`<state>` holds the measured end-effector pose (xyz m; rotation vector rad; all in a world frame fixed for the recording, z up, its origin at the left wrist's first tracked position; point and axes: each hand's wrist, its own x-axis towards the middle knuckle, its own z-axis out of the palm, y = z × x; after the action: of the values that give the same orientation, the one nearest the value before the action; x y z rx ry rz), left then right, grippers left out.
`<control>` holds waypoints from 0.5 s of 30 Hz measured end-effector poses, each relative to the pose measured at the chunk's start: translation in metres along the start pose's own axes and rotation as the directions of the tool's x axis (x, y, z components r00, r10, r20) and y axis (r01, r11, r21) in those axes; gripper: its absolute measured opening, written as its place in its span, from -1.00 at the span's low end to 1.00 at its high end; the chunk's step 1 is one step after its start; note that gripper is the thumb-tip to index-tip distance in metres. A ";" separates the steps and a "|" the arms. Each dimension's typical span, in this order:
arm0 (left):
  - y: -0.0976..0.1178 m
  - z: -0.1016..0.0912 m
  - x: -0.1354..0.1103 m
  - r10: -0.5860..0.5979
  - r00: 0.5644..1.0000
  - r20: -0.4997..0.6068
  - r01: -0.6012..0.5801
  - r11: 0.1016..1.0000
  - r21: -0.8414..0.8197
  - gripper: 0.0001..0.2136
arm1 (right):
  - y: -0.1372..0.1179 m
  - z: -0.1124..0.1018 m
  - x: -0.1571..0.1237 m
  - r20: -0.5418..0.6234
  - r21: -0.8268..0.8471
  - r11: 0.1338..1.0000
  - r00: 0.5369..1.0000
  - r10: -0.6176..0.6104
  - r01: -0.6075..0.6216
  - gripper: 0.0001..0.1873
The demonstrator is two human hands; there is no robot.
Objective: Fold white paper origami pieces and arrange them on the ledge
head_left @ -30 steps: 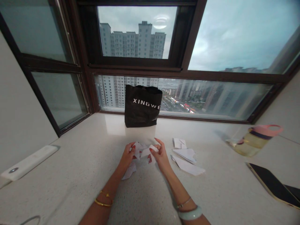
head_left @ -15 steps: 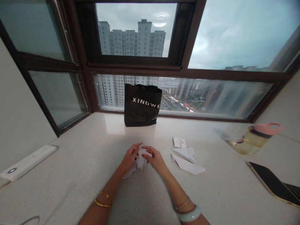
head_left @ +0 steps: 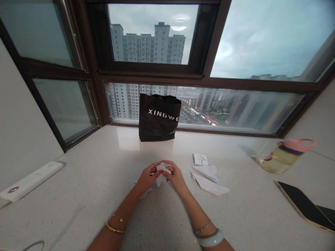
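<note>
Dim grey window (head_left: pixel 205 81) light, pale sheen on counter (head_left: pixel 128 143) — soft shadows, stretched edges

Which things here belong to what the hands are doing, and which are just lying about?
In the job:
- left hand
- right hand
- held white paper
- probably the folded papers at right

Lying about, seemingly:
- black bag
- bottle
- dark-faced device
- white bar

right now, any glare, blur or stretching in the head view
Head view: ring-shaped light reflection on the upper window, pale sheen on the counter beside the black bag; bottle looks stretched near the right edge; held paper looks soft, its creases unclear.
</note>
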<state>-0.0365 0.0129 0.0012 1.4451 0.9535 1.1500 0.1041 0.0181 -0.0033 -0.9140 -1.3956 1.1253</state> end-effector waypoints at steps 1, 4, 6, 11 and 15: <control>-0.001 0.000 0.000 0.000 1.000 -0.002 0.000 1.000 0.009 -0.49 | 0.001 0.000 0.000 -0.002 -0.006 1.000 1.000 -0.002 0.002 -0.56; -0.003 0.000 0.000 0.003 1.000 0.001 -0.003 1.000 0.009 -0.49 | 0.002 -0.001 0.001 -0.046 -0.096 0.995 0.998 -0.031 0.026 -0.57; -0.004 -0.001 0.001 0.003 1.000 0.001 -0.003 1.000 0.027 -0.45 | 0.002 -0.003 0.002 -0.118 -0.235 0.970 0.989 -0.094 0.065 -0.60; -0.003 -0.004 0.002 0.003 1.000 -0.015 0.000 0.978 0.211 -0.37 | 0.001 -0.008 0.004 -0.122 -0.463 0.877 0.970 -0.211 0.132 -0.77; 0.007 -0.016 0.000 -0.070 0.997 0.043 0.044 0.900 0.434 -0.42 | 0.005 -0.011 0.005 -0.122 -0.402 0.914 0.986 -0.118 0.060 -0.79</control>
<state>-0.0516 0.0152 0.0088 1.7783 1.2579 0.8785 0.1143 0.0263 -0.0072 -1.1811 -1.5582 0.6991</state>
